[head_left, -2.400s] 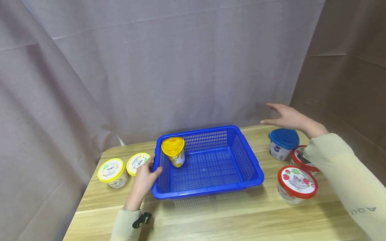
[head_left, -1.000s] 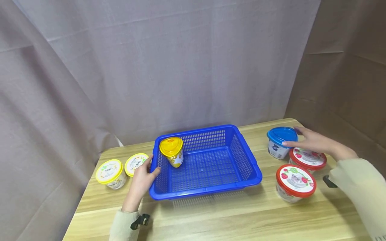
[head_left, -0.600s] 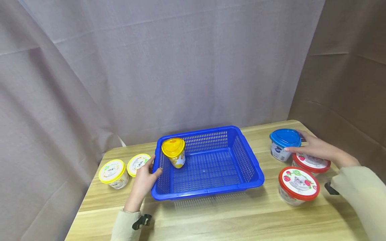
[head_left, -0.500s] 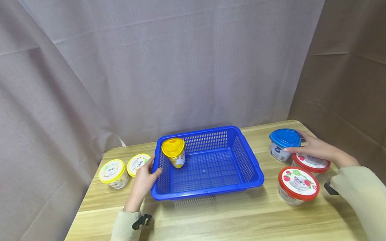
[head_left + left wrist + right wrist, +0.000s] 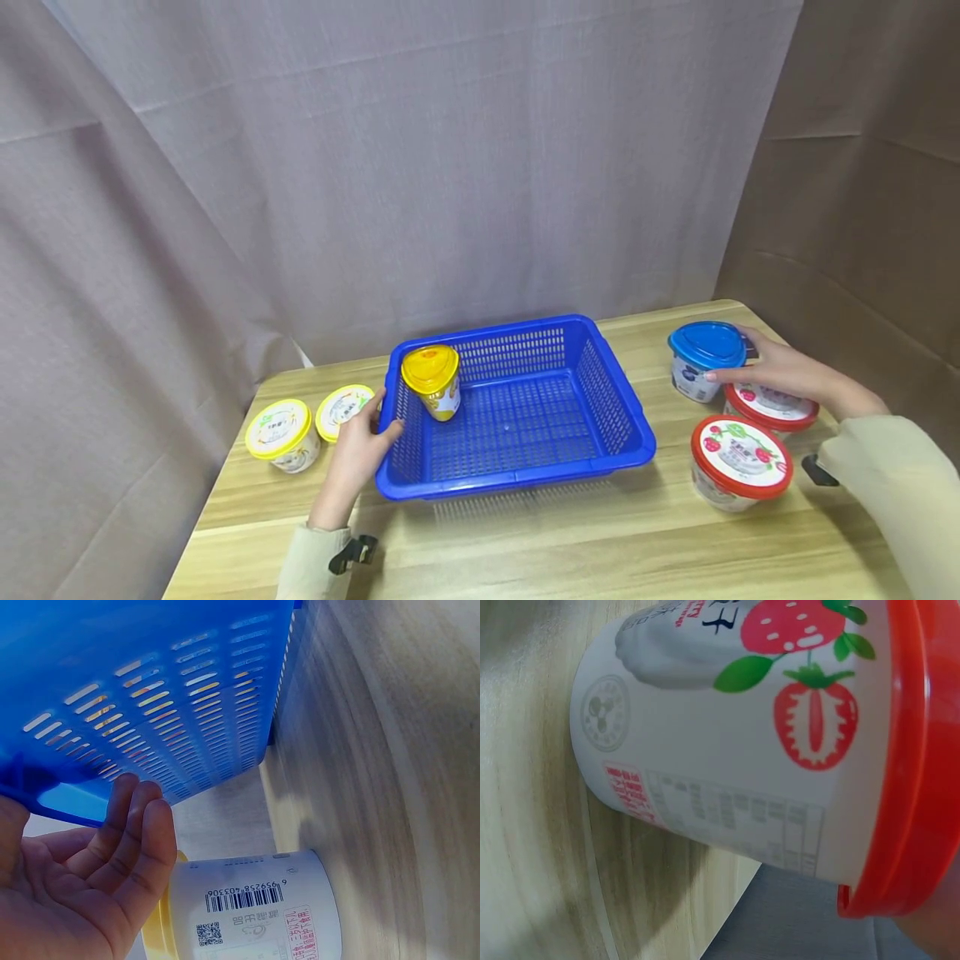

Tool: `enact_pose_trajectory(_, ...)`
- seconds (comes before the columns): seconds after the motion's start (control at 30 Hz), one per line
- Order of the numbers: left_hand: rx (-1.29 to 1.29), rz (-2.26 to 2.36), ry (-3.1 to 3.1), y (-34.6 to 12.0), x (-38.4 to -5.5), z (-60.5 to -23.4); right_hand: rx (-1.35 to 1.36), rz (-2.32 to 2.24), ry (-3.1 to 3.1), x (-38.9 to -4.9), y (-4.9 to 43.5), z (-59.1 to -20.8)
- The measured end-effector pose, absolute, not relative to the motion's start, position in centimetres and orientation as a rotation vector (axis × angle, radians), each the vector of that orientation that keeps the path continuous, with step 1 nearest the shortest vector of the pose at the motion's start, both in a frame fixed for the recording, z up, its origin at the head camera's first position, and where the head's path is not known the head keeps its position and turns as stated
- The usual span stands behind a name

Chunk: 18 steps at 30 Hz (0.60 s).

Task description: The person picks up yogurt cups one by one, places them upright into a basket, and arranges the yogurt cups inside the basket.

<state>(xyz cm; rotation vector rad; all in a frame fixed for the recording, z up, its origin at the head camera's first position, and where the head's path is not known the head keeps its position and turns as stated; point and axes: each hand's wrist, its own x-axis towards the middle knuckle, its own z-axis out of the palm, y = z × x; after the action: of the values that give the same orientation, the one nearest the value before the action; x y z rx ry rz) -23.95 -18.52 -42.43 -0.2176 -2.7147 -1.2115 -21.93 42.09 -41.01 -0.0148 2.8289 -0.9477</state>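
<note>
In the head view my left hand (image 5: 362, 446) holds the left rim of the blue plastic basket (image 5: 517, 477), its thumb over the rim and its fingers outside. The left wrist view has the fingers (image 5: 156, 840) curled beside the slotted basket wall (image 5: 165, 697). Inside the basket's left end stands a yellow-lidded cup (image 5: 432, 379), slightly tilted. My right hand (image 5: 787, 367) grips the blue-lidded yogurt tub (image 5: 693, 375) at the right, thumb at its front and fingers behind. This tub stands on the table; the right wrist view does not show it.
Two red-lidded strawberry tubs, a front one (image 5: 741, 458) and a rear one (image 5: 776, 404), stand under and before the right forearm; one (image 5: 780, 750) fills the right wrist view. Left of the basket stand two yellow-lidded tubs, an outer (image 5: 281, 433) and an inner (image 5: 342, 408). A curtain (image 5: 465, 167) hangs behind.
My right hand has come down from above the blue-lidded yogurt tub and closed around its side. Over the last half second, little moves. My left hand stays on the basket rim throughout.
</note>
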Motion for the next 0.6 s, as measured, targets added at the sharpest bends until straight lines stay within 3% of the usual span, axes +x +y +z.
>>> enact_pose_trajectory(0.6,-0.237,-1.207,-2.713,-18.53,-23.71,-42.32,-0.002,-0.921,2.887,-21.99,41.92,-41.11)
